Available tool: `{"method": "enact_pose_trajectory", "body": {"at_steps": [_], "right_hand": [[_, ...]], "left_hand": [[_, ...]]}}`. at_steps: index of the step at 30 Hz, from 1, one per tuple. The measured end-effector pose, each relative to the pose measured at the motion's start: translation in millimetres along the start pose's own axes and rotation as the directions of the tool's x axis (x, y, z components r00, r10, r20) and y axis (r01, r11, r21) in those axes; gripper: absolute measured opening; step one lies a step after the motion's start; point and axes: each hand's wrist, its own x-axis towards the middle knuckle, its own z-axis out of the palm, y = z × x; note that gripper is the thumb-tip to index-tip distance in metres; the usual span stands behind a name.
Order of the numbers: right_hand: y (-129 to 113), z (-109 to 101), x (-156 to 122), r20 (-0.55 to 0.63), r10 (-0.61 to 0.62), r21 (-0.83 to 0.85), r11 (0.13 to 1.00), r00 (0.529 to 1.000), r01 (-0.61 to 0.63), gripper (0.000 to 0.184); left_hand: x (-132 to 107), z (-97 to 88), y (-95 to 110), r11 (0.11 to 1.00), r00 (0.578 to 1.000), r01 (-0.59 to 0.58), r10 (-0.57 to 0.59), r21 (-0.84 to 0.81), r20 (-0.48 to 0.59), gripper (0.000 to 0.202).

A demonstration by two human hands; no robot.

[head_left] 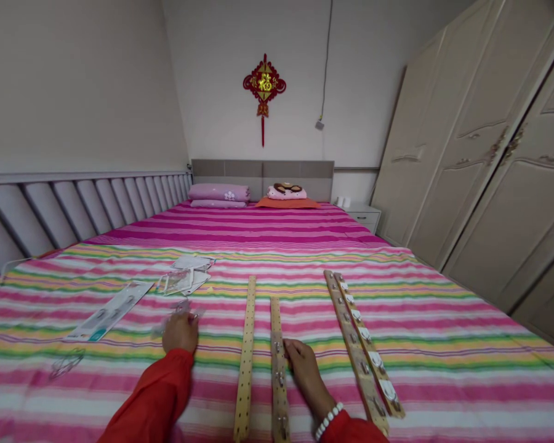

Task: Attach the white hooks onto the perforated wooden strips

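A: Left hand (181,334): fingertips?

B: Mostly obscured by the back of the hand. The clear packet (160,328) about it is partly covered; contents blurred.

A: Right hand (305,366)?

B: Fingertips indistinct beside the fitted strip (277,360); grip cannot be determined. That strip is cut off at the bottom edge.

A: Lettering on the long package (113,309)?

B: Too small to read. The looped item (67,363) near it is too faint to identify.

A: Further limits?

B: Red sleeves (154,394) cropped below; wardrobe (482,197) cropped above and at right; hanging cord (326,58) cropped at top.
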Motion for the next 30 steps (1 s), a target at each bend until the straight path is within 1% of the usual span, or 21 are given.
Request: {"method": "enact_pose_trajectory", "body": {"at_steps": [1, 3, 5, 7, 9, 10, 11, 13, 15, 17, 20, 23, 24, 25, 27, 29, 30], "right_hand": [[0, 0, 0, -0.004, 0.001, 0.006, 1.000, 1.000, -0.001, 0.041], [-1, 0, 0, -0.013, 0.007, 0.009, 1.000, 1.000, -0.007, 0.042], [-1, 0, 0, -0.019, 0.014, 0.002, 1.000, 1.000, -0.014, 0.043], [-3, 0, 0, -0.023, 0.013, -0.010, 1.000, 1.000, -0.013, 0.044], [-5, 0, 0, -0.022, 0.012, -0.013, 1.000, 1.000, -0.012, 0.045], [-5, 0, -1, -0.023, 0.012, -0.008, 1.000, 1.000, -0.012, 0.045], [-6, 0, -1, -0.024, 0.013, -0.001, 1.000, 1.000, -0.013, 0.045], [-5, -1, -1, -0.020, 0.020, 0.019, 1.000, 1.000, -0.020, 0.044], [-4, -2, 0, -0.014, 0.037, 0.047, 0.998, 0.999, -0.037, 0.043], [-2, -3, 1, -0.012, 0.060, 0.091, 0.994, 0.998, -0.059, 0.043], [-5, -4, -1, -0.055, 0.088, 0.174, 0.982, 0.995, -0.078, 0.042], [-19, -4, -10, -0.147, 0.040, 0.219, 0.976, 0.988, -0.006, 0.039], [-26, -3, -15, -0.156, 0.009, 0.226, 0.974, 0.988, 0.027, 0.037], [-32, -2, -20, -0.137, -0.015, 0.238, 0.970, 0.991, 0.047, 0.035], [-44, 1, -29, -0.049, -0.033, 0.271, 0.961, 0.998, 0.045, 0.034], [-52, 6, -35, -0.018, -0.017, 0.302, 0.953, 1.000, 0.022, 0.036], [-55, 8, -37, -0.021, -0.010, 0.318, 0.948, 1.000, 0.017, 0.039]], "left_hand": [[-1, -0.6, 1, 0.998, 1.000, -0.022, 0.022, -0.056, -0.005, 0.025], [-4, -1.7, 4, 0.974, 0.998, -0.057, 0.060, -0.221, 0.009, 0.023], [-9, -2.6, 9, 0.910, 0.996, -0.052, 0.079, -0.412, 0.049, 0.024], [-16, -3.6, 18, 0.811, 0.991, 0.002, 0.077, -0.584, 0.111, 0.028], [-25, -5.9, 29, 0.690, 0.976, 0.103, 0.067, -0.716, 0.205, 0.034], [-31, -7.7, 35, 0.632, 0.963, 0.167, 0.060, -0.757, 0.263, 0.037], [-38, -9.8, 41, 0.580, 0.945, 0.231, 0.057, -0.782, 0.321, 0.040], [-52, -14.2, 55, 0.510, 0.914, 0.320, 0.056, -0.798, 0.402, 0.043], [-66, -17.5, 69, 0.462, 0.898, 0.357, 0.071, -0.812, 0.435, 0.044], [-79, -18.5, 82, 0.432, 0.891, 0.369, 0.087, -0.823, 0.445, 0.043], [-97, -17.0, 96, 0.415, 0.886, 0.376, 0.101, -0.829, 0.452, 0.041], [-110, -15.6, 108, 0.396, 0.878, 0.378, 0.132, -0.837, 0.459, 0.037], [-113, -15.6, 112, 0.389, 0.877, 0.378, 0.141, -0.840, 0.460, 0.036], [-115, -15.9, 115, 0.385, 0.878, 0.375, 0.145, -0.843, 0.456, 0.036], [-119, -16.8, 122, 0.393, 0.889, 0.352, 0.143, -0.849, 0.435, 0.034], [-122, -17.5, 128, 0.415, 0.903, 0.317, 0.144, -0.853, 0.406, 0.032], [-124, -17.5, 131, 0.422, 0.908, 0.300, 0.149, -0.856, 0.391, 0.031]]}}
